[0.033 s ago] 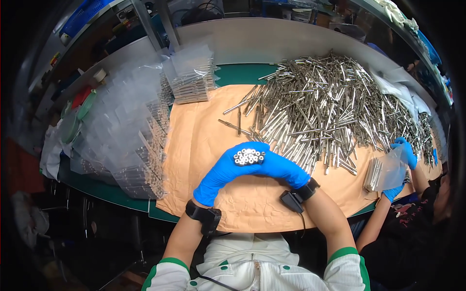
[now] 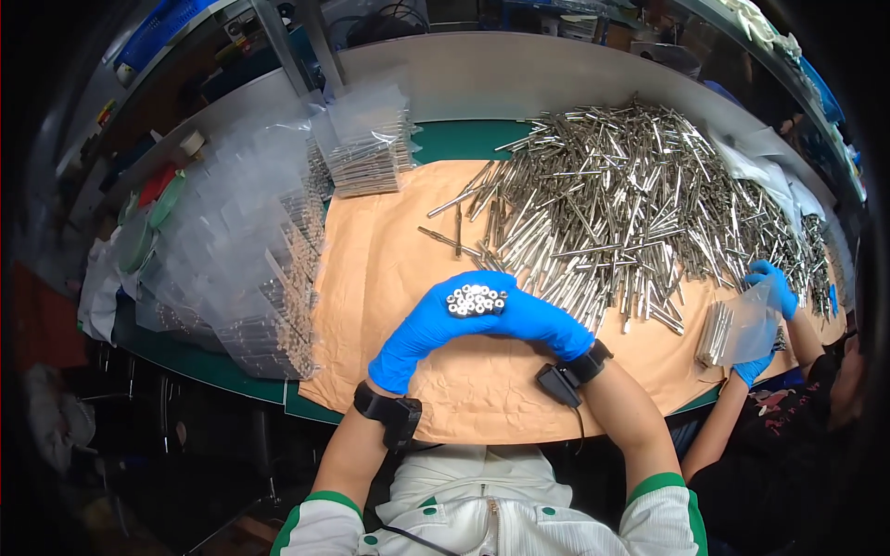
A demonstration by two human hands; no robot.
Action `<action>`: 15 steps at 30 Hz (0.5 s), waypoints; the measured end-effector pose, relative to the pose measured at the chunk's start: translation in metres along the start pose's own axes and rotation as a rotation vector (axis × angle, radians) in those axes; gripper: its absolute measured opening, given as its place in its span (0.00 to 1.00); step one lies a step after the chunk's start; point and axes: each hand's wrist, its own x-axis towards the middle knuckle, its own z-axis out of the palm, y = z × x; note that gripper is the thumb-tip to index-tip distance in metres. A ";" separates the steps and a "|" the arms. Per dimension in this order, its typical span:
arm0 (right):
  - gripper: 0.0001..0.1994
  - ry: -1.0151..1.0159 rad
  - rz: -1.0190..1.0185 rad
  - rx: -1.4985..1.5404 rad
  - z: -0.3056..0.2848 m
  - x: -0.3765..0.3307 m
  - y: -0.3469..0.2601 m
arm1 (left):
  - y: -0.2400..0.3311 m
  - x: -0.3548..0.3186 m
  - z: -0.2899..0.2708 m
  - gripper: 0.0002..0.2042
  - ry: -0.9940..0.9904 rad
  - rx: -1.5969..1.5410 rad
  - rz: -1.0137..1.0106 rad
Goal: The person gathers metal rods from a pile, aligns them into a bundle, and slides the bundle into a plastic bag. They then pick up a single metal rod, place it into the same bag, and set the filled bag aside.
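Note:
A tight bundle of slim metal rods point(image 2: 476, 300) stands on end between my two gloved hands, their round, pale ends turned up toward me. My left hand point(image 2: 422, 326) wraps the bundle from the left, in a blue glove. From the right, my right hand point(image 2: 536, 321), gloved the same way, closes around it, and the fingers of both meet behind. The lower lengths of the rods are hidden by the gloves. Just beyond my hands a large heap of loose metal rods point(image 2: 612, 199) spreads over the brown paper point(image 2: 366, 250).
Clear plastic bags of rods point(image 2: 298, 278) are piled at the left, with another bagged stack point(image 2: 363, 169) behind. On the right, a co-worker's blue-gloved hands point(image 2: 777, 289) hold a clear bag of rods point(image 2: 716, 335). A grey panel point(image 2: 519, 79) borders the green table's point(image 2: 454, 139) far side.

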 end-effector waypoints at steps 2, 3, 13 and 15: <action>0.18 -0.082 -0.044 -0.129 -0.005 -0.002 0.005 | -0.001 0.002 0.000 0.21 -0.038 0.080 0.035; 0.18 -0.120 -0.066 -0.194 -0.007 -0.003 0.006 | -0.002 0.002 0.000 0.21 -0.058 0.119 0.052; 0.18 -0.180 -0.166 -0.086 -0.003 -0.004 0.011 | -0.008 -0.002 0.006 0.20 0.035 0.085 -0.016; 0.18 -0.170 -0.119 0.040 0.003 -0.005 0.007 | -0.004 -0.004 0.006 0.19 0.061 -0.002 -0.078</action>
